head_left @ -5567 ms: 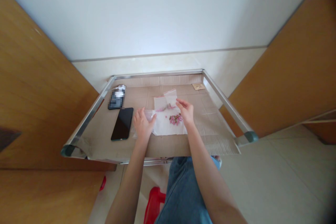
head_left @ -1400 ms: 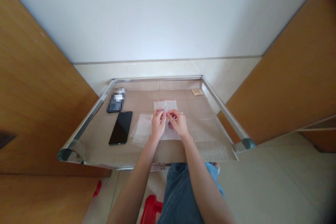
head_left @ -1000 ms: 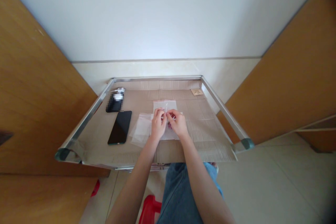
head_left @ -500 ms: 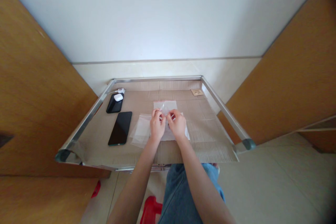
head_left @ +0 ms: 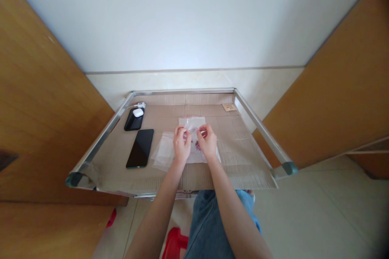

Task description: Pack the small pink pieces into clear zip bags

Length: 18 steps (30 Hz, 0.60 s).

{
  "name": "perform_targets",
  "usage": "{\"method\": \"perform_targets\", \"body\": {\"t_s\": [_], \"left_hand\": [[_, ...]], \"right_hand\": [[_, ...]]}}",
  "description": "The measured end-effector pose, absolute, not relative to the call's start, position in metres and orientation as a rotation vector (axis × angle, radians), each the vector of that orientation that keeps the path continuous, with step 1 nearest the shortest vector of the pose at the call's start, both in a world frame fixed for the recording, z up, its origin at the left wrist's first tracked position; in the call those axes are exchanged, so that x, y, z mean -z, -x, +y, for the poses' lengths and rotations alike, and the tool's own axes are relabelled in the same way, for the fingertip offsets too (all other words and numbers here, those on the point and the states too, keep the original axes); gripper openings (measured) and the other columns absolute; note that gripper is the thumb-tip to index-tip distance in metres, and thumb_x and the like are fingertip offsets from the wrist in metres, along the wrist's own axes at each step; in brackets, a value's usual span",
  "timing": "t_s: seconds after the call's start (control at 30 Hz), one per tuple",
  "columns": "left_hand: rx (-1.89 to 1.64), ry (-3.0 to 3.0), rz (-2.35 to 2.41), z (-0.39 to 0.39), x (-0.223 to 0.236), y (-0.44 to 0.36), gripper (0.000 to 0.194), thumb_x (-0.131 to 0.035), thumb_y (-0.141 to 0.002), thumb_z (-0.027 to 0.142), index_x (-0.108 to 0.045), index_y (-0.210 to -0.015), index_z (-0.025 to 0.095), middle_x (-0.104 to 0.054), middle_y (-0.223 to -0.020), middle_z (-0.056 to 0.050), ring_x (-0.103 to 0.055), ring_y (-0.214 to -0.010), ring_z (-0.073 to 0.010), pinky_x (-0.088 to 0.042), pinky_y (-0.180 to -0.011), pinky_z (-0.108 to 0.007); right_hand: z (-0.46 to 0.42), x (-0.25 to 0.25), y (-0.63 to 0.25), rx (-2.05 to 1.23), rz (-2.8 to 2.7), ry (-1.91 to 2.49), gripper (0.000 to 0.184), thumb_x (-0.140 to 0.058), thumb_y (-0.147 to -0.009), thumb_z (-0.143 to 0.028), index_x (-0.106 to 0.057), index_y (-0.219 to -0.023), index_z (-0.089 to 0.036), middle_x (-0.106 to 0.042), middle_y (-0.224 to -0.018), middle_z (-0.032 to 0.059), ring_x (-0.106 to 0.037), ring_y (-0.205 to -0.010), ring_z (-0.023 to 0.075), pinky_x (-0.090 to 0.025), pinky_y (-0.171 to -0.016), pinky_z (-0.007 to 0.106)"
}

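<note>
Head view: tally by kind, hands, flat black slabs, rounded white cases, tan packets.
Left hand, right hand: 2
Near black slab, far black slab: 2
White case: 1
Tan packet: 1
Total: 6

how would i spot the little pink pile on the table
Near the middle of the cardboard-covered table are the left hand and right hand. Between them, nearer the right, lies the pink pile, its clumped colour standing out from the pale bags.
</note>
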<state>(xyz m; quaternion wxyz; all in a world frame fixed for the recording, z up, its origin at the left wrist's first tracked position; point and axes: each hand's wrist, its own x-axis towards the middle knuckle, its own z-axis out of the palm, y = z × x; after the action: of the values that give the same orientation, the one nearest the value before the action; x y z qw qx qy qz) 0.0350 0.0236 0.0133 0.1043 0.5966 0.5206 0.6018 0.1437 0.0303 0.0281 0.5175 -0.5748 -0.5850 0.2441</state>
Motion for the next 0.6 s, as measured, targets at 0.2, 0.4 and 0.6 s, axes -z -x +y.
{"method": "perform_targets", "body": {"t_s": [0.2, 0.4, 0.6], "left_hand": [[-1.728, -1.690, 1.447, 0.027, -0.011, -0.036, 0.015, -0.048, -0.087, 0.030, -0.057, -0.094, 0.021, -0.059, -0.103, -0.008, -0.057, -0.094, -0.0166, -0.048, -0.079, -0.029], [-1.775, -1.349, 1.399, 0.034, -0.005, -0.033, 0.016, -0.058, -0.080, 0.032, -0.058, -0.087, 0.018, -0.063, -0.085, -0.005, -0.061, -0.078, -0.0147, -0.049, -0.074, -0.028], [-1.784, -1.116, 1.164, 0.038, -0.006, -0.036, 0.022, -0.067, -0.072, 0.033, -0.058, -0.083, 0.017, -0.064, -0.084, -0.004, -0.062, -0.077, -0.0142, -0.049, -0.074, -0.027]], "right_hand": [[0.033, -0.026, -0.146, -0.569, -1.466, 1.246, 0.014, -0.046, -0.077, -0.021, -0.060, -0.077, -0.019, -0.062, -0.077, 0.0039, -0.057, -0.066, 0.0146, -0.044, -0.064, 0.026], [0.039, -0.024, -0.153, -0.632, -1.336, 1.248, 0.019, -0.047, -0.077, -0.023, -0.065, -0.076, -0.017, -0.064, -0.082, 0.0064, -0.058, -0.068, 0.0146, -0.043, -0.062, 0.026], [0.039, -0.026, -0.155, -0.741, -1.256, 1.206, 0.028, -0.051, -0.080, -0.040, -0.067, -0.077, -0.017, -0.064, -0.080, 0.0047, -0.057, -0.070, 0.0133, -0.041, -0.060, 0.023]]}}
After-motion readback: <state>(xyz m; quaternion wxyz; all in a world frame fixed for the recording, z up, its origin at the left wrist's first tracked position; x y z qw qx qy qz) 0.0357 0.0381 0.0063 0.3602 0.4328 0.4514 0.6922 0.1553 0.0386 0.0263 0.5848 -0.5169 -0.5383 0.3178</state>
